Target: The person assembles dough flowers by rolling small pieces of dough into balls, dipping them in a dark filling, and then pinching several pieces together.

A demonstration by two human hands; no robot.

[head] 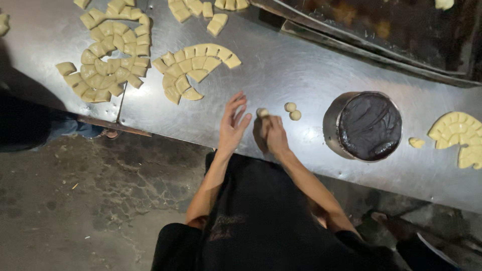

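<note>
My right hand pinches a small pale dough ball between its fingertips, just above the steel table. My left hand hovers beside it with its fingers spread and nothing in it. Two finished dough balls lie on the table just right of my right hand. A round metal pot of dark paste stands further right.
Cut pale dough pieces lie in curved rows at the far left and centre, with more at the top and right edge. A dark tray sits behind. A concrete floor lies below the table edge.
</note>
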